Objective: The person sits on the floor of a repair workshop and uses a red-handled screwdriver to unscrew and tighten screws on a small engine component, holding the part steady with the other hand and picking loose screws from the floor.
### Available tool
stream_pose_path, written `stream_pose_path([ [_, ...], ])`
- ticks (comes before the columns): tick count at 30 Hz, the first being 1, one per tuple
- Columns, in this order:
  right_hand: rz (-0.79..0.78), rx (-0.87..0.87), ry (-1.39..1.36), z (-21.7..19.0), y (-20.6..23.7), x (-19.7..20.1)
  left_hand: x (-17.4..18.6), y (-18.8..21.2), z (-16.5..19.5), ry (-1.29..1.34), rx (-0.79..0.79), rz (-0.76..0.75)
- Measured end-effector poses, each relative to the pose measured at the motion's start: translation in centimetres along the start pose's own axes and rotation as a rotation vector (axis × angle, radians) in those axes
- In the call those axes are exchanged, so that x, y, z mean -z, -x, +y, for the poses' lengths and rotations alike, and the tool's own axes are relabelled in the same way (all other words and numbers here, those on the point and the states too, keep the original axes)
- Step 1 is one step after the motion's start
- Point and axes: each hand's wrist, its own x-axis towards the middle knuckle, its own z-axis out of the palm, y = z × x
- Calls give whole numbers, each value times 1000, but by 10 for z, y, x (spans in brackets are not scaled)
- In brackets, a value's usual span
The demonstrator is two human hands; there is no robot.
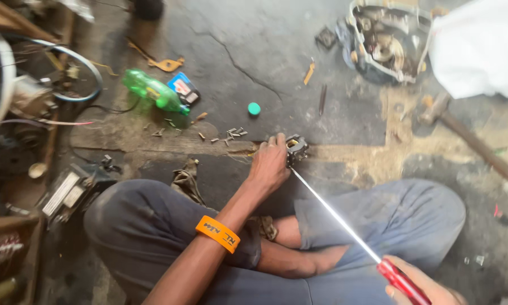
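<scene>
My left hand (269,164) clamps small metal part (296,148) on floor (276,68), centre, just beyond my knees. Right hand (420,285) closed on red handle of long screwdriver (336,214), tip at part. Step: working fastener, I judge. Next needs tip seated, steady hold, turning. Loose screws (231,134) far left of part.
</scene>
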Motion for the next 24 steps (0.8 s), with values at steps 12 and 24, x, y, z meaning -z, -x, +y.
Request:
stream_pose_path([
  [12, 131, 170, 495, -211, -97, 16, 54, -34, -106, -136, 176, 86],
  [24, 150, 288, 436, -184, -167, 12, 73, -94, -138, 3, 161, 104],
])
